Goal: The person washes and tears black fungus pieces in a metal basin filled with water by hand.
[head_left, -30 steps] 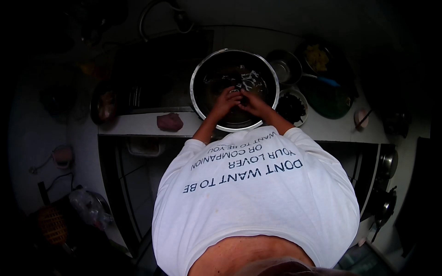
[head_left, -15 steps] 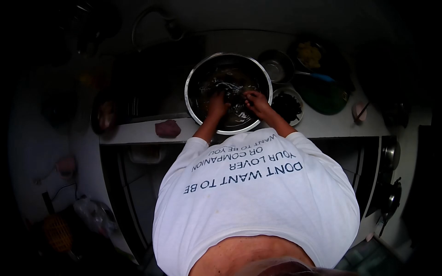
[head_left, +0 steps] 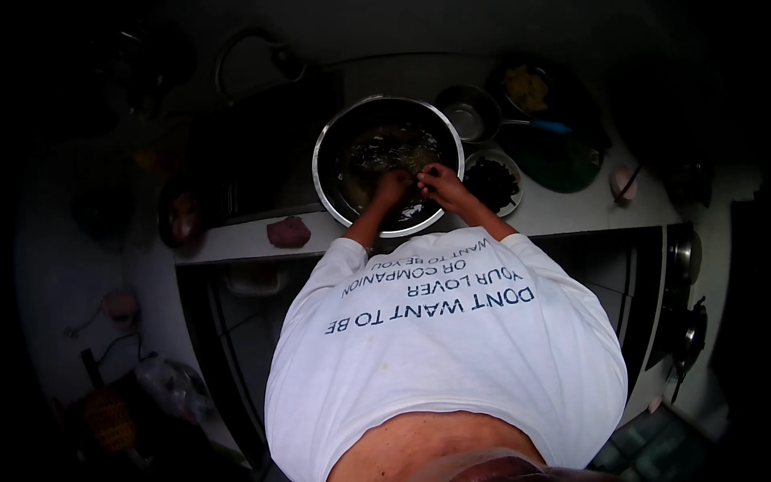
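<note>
A large steel basin (head_left: pixel 320 178) of dark water stands on the counter in front of me, its surface rippled and shining. Both hands are inside its near half, close together. My left hand (head_left: pixel 391 189) is curled at the water, fingers bent inward and partly in shadow. My right hand (head_left: pixel 442 186) pinches with thumb and fingers right beside the left fingertips. Whatever lies between the fingers is too dark and small to make out. Just right of the basin sits a pale plate (head_left: pixel 518 178) heaped with dark pieces (head_left: pixel 491 183).
Behind the plate is a small saucepan (head_left: pixel 468 116) with a blue handle (head_left: pixel 552 127). A green board (head_left: pixel 562 165) and a dish of yellow pieces (head_left: pixel 526 88) lie farther right. A purplish cloth (head_left: pixel 288 232) rests at the counter's front edge. A curved faucet (head_left: pixel 229 64) rises back left.
My hands have come closer together, the left moving right toward the right hand's pinched fingers. The whole view has shifted slightly.
</note>
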`<state>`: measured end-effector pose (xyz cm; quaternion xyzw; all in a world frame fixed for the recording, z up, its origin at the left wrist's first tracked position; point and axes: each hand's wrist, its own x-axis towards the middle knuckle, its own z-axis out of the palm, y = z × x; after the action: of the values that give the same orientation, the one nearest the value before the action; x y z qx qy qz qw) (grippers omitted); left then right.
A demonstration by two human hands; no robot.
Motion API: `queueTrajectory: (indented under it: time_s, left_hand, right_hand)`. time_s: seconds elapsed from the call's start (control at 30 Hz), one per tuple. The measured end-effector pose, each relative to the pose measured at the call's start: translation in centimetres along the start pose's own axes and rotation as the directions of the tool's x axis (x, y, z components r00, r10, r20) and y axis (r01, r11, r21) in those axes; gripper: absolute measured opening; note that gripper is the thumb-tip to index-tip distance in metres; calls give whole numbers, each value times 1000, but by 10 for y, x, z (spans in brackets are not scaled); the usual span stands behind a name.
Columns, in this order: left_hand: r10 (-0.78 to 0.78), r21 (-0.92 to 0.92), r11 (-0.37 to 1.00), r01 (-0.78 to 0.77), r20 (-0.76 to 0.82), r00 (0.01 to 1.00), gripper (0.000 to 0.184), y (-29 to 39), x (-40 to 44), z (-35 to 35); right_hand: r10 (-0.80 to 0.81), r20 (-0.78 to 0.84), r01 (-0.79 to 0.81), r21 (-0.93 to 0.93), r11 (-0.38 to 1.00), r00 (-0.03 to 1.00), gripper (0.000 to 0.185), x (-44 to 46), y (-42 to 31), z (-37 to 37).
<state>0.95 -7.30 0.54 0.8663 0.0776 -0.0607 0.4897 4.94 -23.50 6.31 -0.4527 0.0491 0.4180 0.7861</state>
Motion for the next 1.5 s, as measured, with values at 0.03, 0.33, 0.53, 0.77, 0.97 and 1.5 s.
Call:
queueTrajectory:
  time_s: [0.03, 0.33, 0.53, 0.77, 0.97, 1.5]
  left_hand:
    - [-3, -148, 989, -1, -24, 1000, 19, -7, 2, -3]
    - [-187, -660, 738, 141, 0, 982, 13, 9, -34, -24]
    - [-151, -718, 686, 119, 20, 988, 8, 3, -38, -25]
    - [-163, -841, 530, 106, 22, 986, 14, 7, -36, -24]
    - [-278, -864, 470, 180, 49, 959, 19, -5, -31, -17]
    - [-234, -728, 672, 139, -30, 972, 21, 18, -40, -27]
  right_hand:
    - [10, -25, -11, -10, 1000, 1000, 15, 0, 0, 1]
    - [80, -33, -86, -213, 973, 996, 15, 11, 2, 14]
    - [30, 107, 22, -454, 891, 994, 14, 19, 13, 12]
    - [65, -21, -69, -387, 919, 998, 12, 16, 6, 26]
    - [26, 70, 6, -415, 910, 997, 19, 22, 17, 14]
    - [157, 53, -118, -436, 892, 986, 16, 20, 12, 14]
